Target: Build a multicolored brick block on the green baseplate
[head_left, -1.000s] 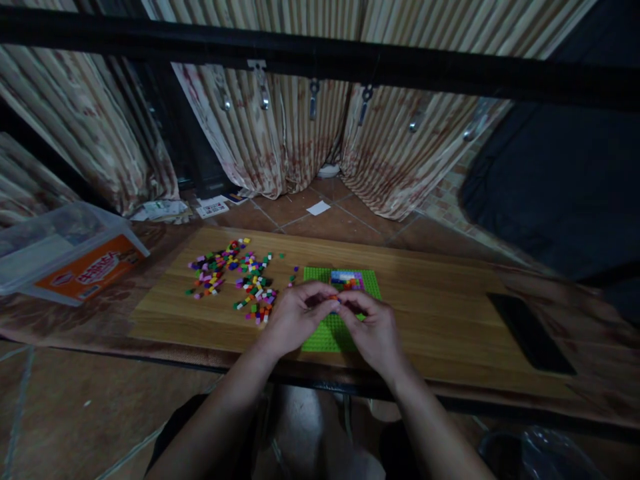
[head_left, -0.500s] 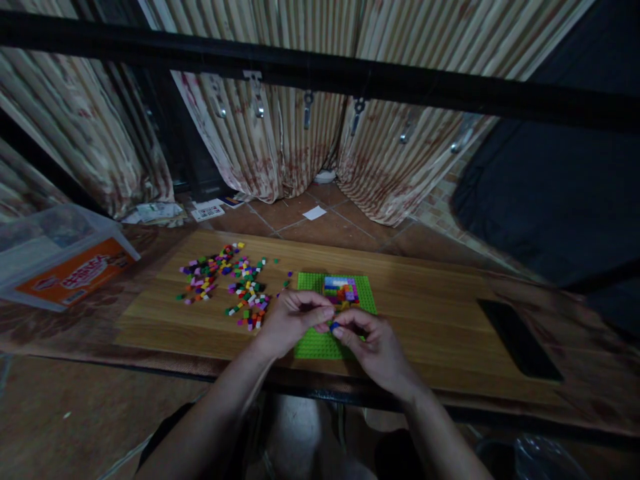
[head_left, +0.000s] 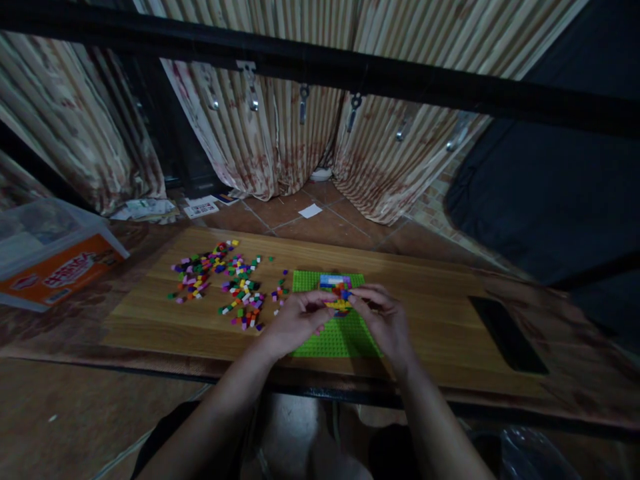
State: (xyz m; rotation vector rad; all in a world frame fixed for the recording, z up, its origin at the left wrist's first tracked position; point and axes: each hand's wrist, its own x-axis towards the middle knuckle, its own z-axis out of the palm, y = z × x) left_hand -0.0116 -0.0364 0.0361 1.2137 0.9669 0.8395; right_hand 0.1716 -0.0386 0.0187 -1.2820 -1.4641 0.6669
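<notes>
Pinching a yellow-and-red brick assembly (head_left: pixel 340 305), the left hand (head_left: pixel 295 321) is over the green studded baseplate (head_left: pixel 327 345); the right hand (head_left: pixel 389 321) grips a blue brick (head_left: pixel 346 294) against it.

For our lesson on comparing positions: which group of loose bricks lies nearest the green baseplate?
The small, sparse group just left of the green baseplate; the larger piles lie farther left.
</notes>
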